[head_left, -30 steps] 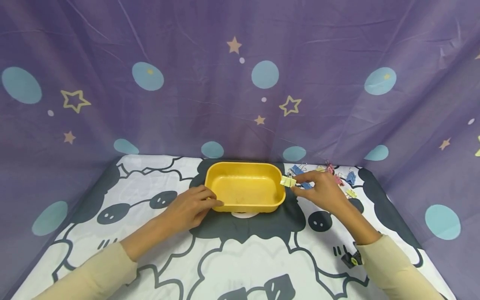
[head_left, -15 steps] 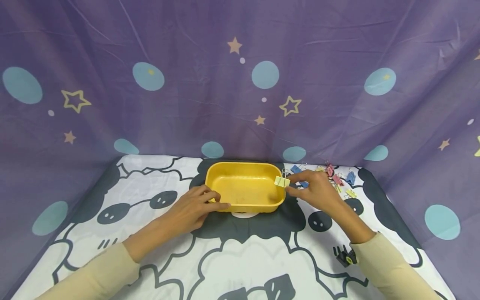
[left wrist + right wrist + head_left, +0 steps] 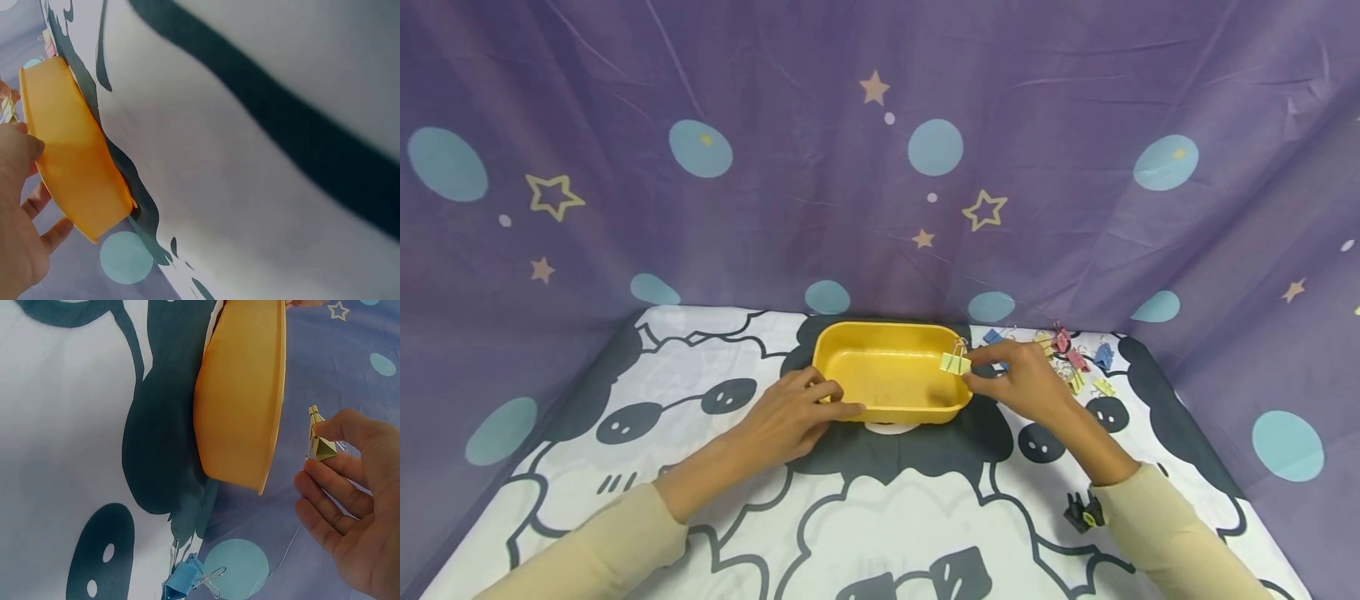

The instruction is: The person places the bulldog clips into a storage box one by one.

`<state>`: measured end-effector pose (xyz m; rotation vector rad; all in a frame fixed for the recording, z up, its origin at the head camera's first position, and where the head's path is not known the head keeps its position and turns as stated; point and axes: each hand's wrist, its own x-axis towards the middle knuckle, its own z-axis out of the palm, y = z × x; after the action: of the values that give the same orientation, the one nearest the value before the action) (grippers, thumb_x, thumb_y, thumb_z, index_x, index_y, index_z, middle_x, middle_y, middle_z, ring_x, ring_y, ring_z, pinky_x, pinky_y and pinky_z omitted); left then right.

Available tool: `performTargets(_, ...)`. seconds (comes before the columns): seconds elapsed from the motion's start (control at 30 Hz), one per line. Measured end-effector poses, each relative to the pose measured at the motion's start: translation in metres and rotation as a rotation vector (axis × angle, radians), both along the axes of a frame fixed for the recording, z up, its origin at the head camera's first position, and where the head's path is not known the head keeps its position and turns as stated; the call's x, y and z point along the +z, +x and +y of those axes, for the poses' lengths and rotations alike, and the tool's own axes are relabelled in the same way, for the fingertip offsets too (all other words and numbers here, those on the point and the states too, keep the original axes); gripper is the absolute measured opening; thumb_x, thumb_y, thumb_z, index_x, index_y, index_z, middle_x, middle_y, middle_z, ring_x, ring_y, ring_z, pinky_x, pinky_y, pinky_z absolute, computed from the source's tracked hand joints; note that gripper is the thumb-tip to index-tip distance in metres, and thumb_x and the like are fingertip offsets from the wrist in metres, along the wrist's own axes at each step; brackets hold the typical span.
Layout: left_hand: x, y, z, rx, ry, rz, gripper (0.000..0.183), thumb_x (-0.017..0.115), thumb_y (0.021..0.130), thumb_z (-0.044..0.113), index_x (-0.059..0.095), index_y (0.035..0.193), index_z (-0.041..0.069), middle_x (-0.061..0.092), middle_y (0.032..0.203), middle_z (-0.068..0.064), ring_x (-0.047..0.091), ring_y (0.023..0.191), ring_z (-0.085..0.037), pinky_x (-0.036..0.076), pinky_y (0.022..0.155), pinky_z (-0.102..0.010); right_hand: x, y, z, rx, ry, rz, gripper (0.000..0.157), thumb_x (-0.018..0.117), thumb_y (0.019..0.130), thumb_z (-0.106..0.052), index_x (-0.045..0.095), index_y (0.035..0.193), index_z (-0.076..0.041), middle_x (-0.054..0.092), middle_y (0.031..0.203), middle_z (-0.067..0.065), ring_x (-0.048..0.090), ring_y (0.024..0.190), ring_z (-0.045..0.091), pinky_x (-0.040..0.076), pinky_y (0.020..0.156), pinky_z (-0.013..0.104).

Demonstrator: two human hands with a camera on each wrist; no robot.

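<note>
My right hand (image 3: 1022,379) pinches a pale yellow binder clip (image 3: 956,364) between thumb and fingertips, above the right end of a yellow plastic tray (image 3: 891,414). In the right wrist view, the binder clip (image 3: 322,442) is apart from the tray wall (image 3: 240,394), and the remaining fingers are loosely bent. My left hand (image 3: 793,410) holds the tray by its near left corner. The left wrist view shows that thumb (image 3: 34,147) against the tray's side (image 3: 78,150), with fingers around the rim. No clips are visible on the part of the tray floor I see.
Right of the tray lie several binder clips: pink (image 3: 1077,360), blue (image 3: 1103,357) and yellow (image 3: 1103,387). Some are partly behind my right hand. A small black object (image 3: 1082,512) lies beside the right sleeve. A purple curtain (image 3: 775,167) rises behind the patterned cloth (image 3: 880,517).
My right hand has moved left with the yellow binder clip, from the tray's right rim to over its inside. The left hand has shifted slightly right along the rim.
</note>
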<state>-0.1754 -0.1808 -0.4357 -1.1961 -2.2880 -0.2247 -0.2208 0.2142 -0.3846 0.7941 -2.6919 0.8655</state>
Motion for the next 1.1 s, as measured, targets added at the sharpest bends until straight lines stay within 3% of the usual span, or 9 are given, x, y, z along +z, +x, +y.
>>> performTargets(0.23, 0.000, 0.001, 0.002, 0.014, 0.027, 0.017, 0.049, 0.092, 0.086, 0.005, 0.085, 0.122, 0.037, 0.073, 0.103, 0.004, 0.061, 0.093, -0.023, 0.055, 0.073, -0.036, -0.005, -0.001, -0.003, 0.028, -0.009, 0.026, 0.028, 0.089, 0.092, -0.021, 0.089, 0.117, -0.008, 0.088, 0.106, 0.007, 0.082, 0.102, 0.031, 0.067, 0.085, 0.042)
performTargets(0.5, -0.001, 0.001, 0.004, 0.017, 0.046, 0.018, 0.047, 0.089, 0.086, 0.003, 0.086, 0.120, 0.036, 0.073, 0.102, 0.005, 0.062, 0.094, -0.023, 0.055, 0.071, -0.036, -0.008, -0.003, -0.007, 0.051, -0.012, 0.030, 0.031, 0.089, 0.091, -0.019, 0.088, 0.118, -0.004, 0.088, 0.107, 0.010, 0.083, 0.105, 0.033, 0.068, 0.092, 0.056)
performTargets(0.83, -0.002, 0.002, 0.006, 0.020, 0.042, -0.011, 0.047, 0.087, 0.087, 0.000, 0.086, 0.121, 0.034, 0.074, 0.103, 0.004, 0.063, 0.096, -0.023, 0.058, 0.081, -0.041, -0.013, -0.002, -0.016, 0.090, -0.006, 0.023, 0.031, 0.091, 0.091, -0.021, 0.088, 0.117, -0.005, 0.088, 0.109, 0.010, 0.082, 0.104, 0.031, 0.067, 0.091, 0.055)
performTargets(1.03, 0.000, 0.004, 0.006, 0.034, 0.037, -0.020, 0.047, 0.087, 0.088, 0.001, 0.086, 0.121, 0.034, 0.075, 0.103, 0.004, 0.063, 0.097, -0.023, 0.058, 0.083, -0.041, -0.012, 0.001, -0.022, 0.090, 0.025, -0.030, 0.034, 0.093, 0.091, -0.023, 0.088, 0.119, -0.004, 0.087, 0.114, 0.010, 0.078, 0.103, 0.030, 0.067, 0.092, 0.055)
performTargets(1.1, 0.000, 0.004, 0.006, 0.036, 0.035, -0.023, 0.047, 0.087, 0.088, 0.000, 0.086, 0.121, 0.034, 0.075, 0.104, 0.004, 0.063, 0.096, -0.023, 0.058, 0.084, -0.041, -0.012, 0.002, -0.023, 0.082, 0.048, -0.054, 0.035, 0.093, 0.091, -0.025, 0.088, 0.119, -0.005, 0.087, 0.115, 0.010, 0.076, 0.100, 0.028, 0.067, 0.089, 0.048)
